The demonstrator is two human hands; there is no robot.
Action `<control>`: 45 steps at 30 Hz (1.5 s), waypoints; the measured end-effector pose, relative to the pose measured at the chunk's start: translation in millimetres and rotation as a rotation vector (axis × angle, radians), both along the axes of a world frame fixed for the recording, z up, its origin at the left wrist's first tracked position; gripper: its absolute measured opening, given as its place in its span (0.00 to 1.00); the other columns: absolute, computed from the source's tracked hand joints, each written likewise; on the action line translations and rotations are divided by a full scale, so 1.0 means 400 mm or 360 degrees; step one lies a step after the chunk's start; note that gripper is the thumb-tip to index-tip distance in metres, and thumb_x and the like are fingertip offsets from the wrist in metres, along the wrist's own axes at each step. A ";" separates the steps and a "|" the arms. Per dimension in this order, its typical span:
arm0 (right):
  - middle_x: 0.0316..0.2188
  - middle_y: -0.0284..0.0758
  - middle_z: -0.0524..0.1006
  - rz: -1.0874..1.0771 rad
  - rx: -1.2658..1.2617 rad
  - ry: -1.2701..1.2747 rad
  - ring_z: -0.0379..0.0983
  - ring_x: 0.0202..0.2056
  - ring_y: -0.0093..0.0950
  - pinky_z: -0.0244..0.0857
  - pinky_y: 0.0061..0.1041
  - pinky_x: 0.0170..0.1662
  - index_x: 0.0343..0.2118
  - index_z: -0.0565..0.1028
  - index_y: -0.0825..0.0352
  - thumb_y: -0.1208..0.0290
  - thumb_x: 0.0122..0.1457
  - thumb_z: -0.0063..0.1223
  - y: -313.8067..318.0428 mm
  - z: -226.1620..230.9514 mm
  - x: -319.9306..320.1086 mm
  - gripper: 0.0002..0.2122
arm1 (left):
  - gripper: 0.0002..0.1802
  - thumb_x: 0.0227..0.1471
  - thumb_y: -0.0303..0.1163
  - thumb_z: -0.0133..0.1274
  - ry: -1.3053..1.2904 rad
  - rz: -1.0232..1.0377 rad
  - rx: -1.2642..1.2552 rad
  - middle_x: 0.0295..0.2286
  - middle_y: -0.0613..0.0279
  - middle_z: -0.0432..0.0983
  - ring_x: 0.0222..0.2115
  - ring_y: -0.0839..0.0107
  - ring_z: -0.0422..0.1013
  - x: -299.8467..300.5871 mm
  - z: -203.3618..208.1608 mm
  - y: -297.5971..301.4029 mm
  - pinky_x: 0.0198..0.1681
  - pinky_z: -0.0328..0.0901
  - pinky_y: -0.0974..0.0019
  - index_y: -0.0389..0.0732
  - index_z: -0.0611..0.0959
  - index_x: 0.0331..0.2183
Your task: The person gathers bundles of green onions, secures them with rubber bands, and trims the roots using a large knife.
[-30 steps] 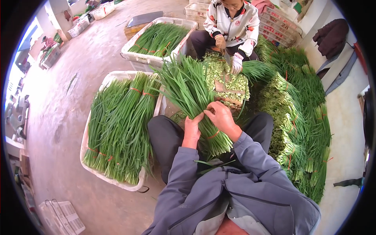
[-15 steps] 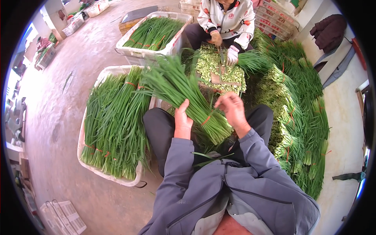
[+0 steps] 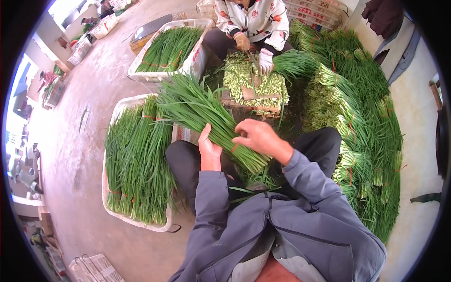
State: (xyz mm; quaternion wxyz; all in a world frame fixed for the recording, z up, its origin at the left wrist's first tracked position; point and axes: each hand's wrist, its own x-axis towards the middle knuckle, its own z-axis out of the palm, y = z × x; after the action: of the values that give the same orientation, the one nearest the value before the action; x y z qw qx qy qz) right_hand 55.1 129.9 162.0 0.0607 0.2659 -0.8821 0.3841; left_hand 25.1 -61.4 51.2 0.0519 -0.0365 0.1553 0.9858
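My left hand [image 3: 210, 149] is closed around a thick bundle of chives [image 3: 199, 105], its thumb up along the near side. The bundle slants over my lap, leaf tips pointing far left and pale cut ends near right. A red band [image 3: 234, 148] circles it toward the cut ends. My right hand [image 3: 260, 137] lies over the bundle just beyond the band. Its fingers are curled in against the leaves, and whatever they pinch is hidden. A few loose leaves [image 3: 249, 190] rest on my lap.
At left, a white crate [image 3: 162, 228] holds banded chives; another filled crate [image 3: 199, 58] stands behind. Across from me, a person's gloved hands [image 3: 266, 62] work with a blade over a block strewn with cut ends [image 3: 235, 77]. Chive bundles [image 3: 371, 141] are heaped along the right wall.
My right hand has moved left and down, from above the cut ends onto the bundle by the band. The left hand keeps its hold. The whole view has shifted slightly.
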 end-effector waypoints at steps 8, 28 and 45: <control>0.28 0.36 0.74 0.0053 -0.0004 0.0080 0.75 0.30 0.42 0.70 0.39 0.33 0.30 0.74 0.64 0.69 0.56 0.59 -0.025 -0.077 -0.030 0.06 | 0.24 0.58 0.30 0.53 -0.0004 0.0116 -0.0205 0.50 0.56 0.75 0.50 0.57 0.73 -0.021 -0.036 -0.010 0.56 0.67 0.50 0.35 0.72 0.56; 0.28 0.37 0.77 -0.0080 -0.0506 0.0011 0.75 0.24 0.27 0.68 0.27 0.28 0.38 0.80 0.70 0.74 0.60 0.59 0.009 0.072 -0.244 0.07 | 0.32 0.47 0.29 0.54 0.0001 -0.0304 -0.0107 0.50 0.49 0.75 0.51 0.51 0.72 -0.033 -0.073 0.021 0.58 0.65 0.47 0.32 0.72 0.55; 0.20 0.30 0.74 -0.0288 -0.1359 -0.0815 0.72 0.20 0.18 0.69 0.18 0.25 0.32 0.74 0.71 0.66 0.67 0.50 0.048 0.088 -0.335 0.11 | 0.33 0.44 0.23 0.52 -0.0086 -0.0334 -0.0302 0.49 0.49 0.76 0.48 0.51 0.74 -0.028 -0.067 0.034 0.55 0.68 0.48 0.33 0.72 0.55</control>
State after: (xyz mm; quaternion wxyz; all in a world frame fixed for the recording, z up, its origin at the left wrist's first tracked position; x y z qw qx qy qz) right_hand -79.0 149.1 197.1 -0.0212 0.0371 -0.6524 0.7567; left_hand 14.0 -47.9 24.3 0.1551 -0.0515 0.2495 0.9545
